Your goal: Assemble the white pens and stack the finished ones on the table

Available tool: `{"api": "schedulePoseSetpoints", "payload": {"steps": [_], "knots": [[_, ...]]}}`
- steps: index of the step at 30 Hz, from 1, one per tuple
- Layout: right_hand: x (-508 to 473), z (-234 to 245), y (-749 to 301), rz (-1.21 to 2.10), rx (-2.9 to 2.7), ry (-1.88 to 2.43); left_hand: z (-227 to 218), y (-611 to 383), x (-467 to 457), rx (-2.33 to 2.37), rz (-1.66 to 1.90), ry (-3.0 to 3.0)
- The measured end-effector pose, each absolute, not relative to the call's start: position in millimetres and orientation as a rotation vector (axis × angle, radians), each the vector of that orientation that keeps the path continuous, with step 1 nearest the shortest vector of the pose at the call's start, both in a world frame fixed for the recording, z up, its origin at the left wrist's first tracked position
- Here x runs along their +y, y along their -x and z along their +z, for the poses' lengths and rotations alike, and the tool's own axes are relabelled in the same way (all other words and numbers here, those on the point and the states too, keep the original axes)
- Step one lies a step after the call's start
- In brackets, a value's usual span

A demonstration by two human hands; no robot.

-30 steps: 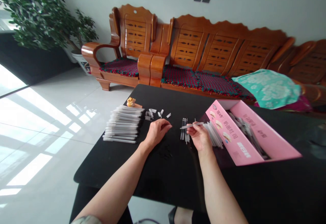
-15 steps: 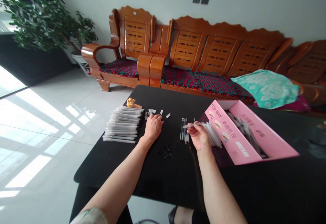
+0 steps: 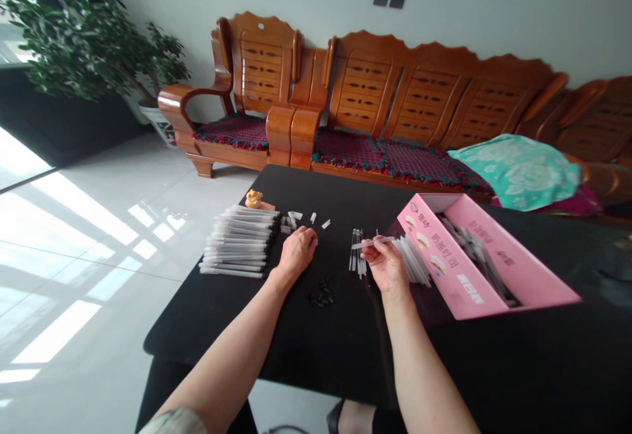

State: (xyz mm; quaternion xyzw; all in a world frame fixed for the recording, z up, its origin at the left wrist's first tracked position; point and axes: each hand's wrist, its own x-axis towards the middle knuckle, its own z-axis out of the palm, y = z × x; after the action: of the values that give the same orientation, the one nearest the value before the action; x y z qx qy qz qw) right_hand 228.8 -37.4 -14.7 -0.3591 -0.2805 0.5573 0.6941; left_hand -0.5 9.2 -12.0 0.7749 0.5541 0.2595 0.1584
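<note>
My right hand (image 3: 388, 266) pinches a translucent white pen barrel (image 3: 366, 244), held roughly level with its free end pointing left. Refills (image 3: 356, 253) lie just left of that hand, and more white barrels (image 3: 412, 261) lie partly behind it. My left hand (image 3: 299, 251) is closed low over the table, a small pale piece like a pen cap (image 3: 315, 241) showing at its fingertips. Loose white pen caps (image 3: 295, 215) are scattered beyond it. To its left sits a stack of capped white pens (image 3: 239, 242). Small black plugs (image 3: 322, 294) are heaped between my forearms.
A pink box (image 3: 444, 259) with dark and clear pieces inside stands at the right on the black table (image 3: 296, 355). A small orange figurine (image 3: 253, 199) sits beyond the pen stack. A wooden sofa (image 3: 365, 85) runs along the far side.
My left hand has drawn back towards me from the loose caps, uncovering several of them, and its fingers are now closed. The right hand with the barrel has barely shifted.
</note>
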Motion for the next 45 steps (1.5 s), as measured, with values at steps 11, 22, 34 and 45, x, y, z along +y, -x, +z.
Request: {"api": "schedulePoseSetpoints", "payload": {"steps": [11, 22, 34, 45], "knots": [[-41.2, -11.7, -224.1, 1.361, -0.747, 0.888, -10.7, -3.4, 3.8, 0.8, 1.077, -1.05], [-45.4, -7.2, -218.9, 1.479, -0.883, 0.856, -9.0, -7.8, -1.3, 0.703, 1.048, -0.882], [-44.1, -9.1, -221.3, 1.438, -0.859, 0.86, -8.2, -0.1, 2.0, 1.443, 0.89, -1.759], [-43.3, -10.3, -222.4, 1.424, -0.85, 0.852, 5.6, -0.4, -15.5, 0.96, 0.54, -2.143]]}}
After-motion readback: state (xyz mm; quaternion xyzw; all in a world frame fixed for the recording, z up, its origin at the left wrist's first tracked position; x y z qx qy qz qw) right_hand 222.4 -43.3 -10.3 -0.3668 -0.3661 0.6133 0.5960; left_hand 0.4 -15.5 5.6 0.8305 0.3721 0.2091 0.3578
